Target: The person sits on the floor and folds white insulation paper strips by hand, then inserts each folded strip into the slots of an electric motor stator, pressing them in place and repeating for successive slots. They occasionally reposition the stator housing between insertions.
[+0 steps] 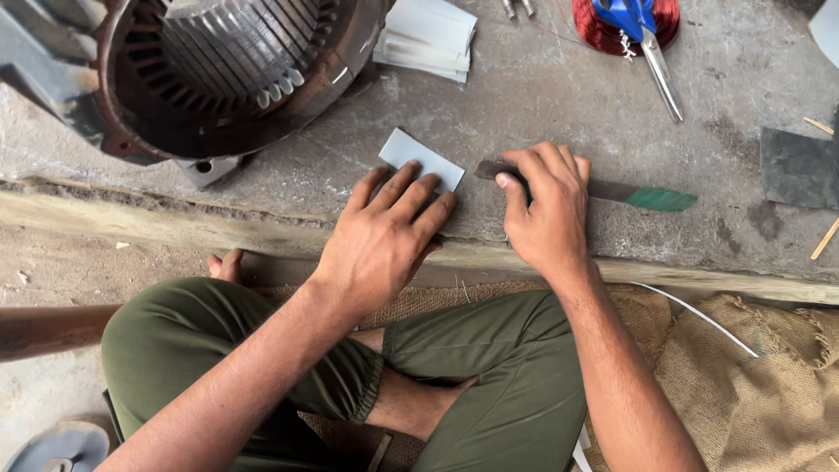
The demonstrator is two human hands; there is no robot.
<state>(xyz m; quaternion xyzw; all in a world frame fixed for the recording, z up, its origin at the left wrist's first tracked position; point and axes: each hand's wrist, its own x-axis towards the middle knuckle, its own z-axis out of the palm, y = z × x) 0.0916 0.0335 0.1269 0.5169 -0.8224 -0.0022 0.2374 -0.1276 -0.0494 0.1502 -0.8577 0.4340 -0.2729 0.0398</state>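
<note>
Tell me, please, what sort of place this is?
Probably a motor rewinding workshop, worked at floor level: a bare stator, a copper wire coil, and cut paper slips lie on the concrete.

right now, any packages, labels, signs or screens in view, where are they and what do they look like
None: no package, label, sign or screen shows.
Nearest in kind are blank sheets only:
pale paper piece, flat on the concrete under the left hand, rectangular, light grey-blue.
stack of pale sheets, top centre beside the motor housing, rectangular, whitish.
</note>
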